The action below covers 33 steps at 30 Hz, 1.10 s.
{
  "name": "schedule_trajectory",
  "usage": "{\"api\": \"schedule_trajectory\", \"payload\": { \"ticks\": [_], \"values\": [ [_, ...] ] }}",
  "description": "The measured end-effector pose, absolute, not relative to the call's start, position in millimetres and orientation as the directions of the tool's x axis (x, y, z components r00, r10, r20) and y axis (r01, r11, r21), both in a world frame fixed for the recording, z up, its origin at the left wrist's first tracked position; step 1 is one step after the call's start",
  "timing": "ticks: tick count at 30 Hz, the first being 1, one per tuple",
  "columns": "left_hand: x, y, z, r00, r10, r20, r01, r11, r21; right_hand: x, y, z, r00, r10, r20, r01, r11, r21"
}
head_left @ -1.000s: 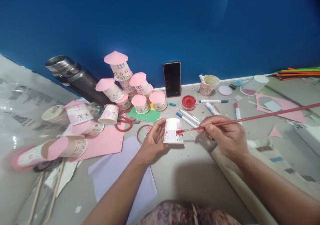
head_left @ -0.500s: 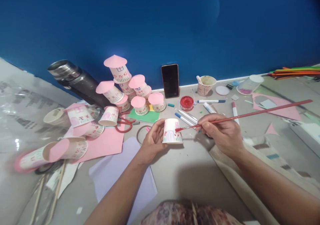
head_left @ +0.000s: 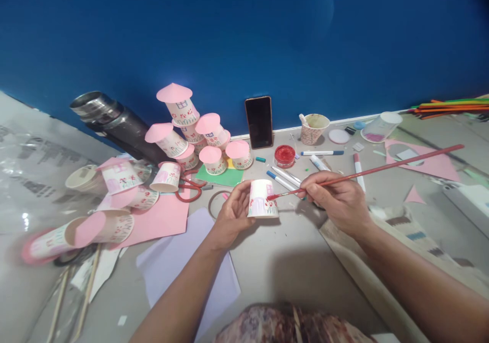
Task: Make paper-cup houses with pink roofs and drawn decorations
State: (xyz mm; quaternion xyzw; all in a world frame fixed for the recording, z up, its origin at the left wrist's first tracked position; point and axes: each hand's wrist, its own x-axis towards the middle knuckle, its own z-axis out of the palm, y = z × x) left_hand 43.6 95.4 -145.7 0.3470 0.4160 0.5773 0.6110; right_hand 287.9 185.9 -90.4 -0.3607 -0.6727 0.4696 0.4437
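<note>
My left hand (head_left: 234, 216) is closed around the side of a white paper cup (head_left: 261, 190), held upside down with its wide rim at the bottom. The cup carries a purple door, a pink window, red dots and green strokes. Between the fingers of my right hand (head_left: 336, 198) is a long red paintbrush (head_left: 382, 169). Its red-loaded tip touches the cup's wall among the red dots, or sits right at it. An open jar of red paint (head_left: 284, 155) stands just beyond the cup.
Decorated cups with pink cone roofs (head_left: 174, 93) are stacked at the back left, beside a black flask (head_left: 114, 124). A phone (head_left: 259, 122) leans on the blue wall. Markers (head_left: 280, 180), a patterned cup (head_left: 314, 129) and red-handled scissors (head_left: 190, 193) lie around. Lilac paper (head_left: 179, 266) is at left.
The far end of the paintbrush has swung slightly left and down. The brush tip stays at nearly the same spot on the cup, and my left hand keeps its hold.
</note>
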Motion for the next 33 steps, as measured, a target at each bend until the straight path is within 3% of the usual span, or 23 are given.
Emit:
{"api": "schedule_trajectory", "payload": {
  "ticks": [21,26,33],
  "values": [
    [44.0,96.4,-146.1,-0.031,0.993,-0.116,-0.413,0.093,0.906,289.0,185.2,-90.0,-0.371,0.898,0.239,0.076,0.286,-0.955],
    [43.5,96.3,-145.8,-0.024,0.994,-0.103,-0.408,0.084,0.909,292.7,191.0,-98.4,-0.314,0.926,0.211,-0.033,0.211,-0.977],
    [42.2,96.3,-145.2,-0.029,0.995,-0.099,-0.415,0.078,0.906,292.0,195.0,-100.8,-0.313,0.933,0.178,-0.065,0.166,-0.984]
  ]
}}
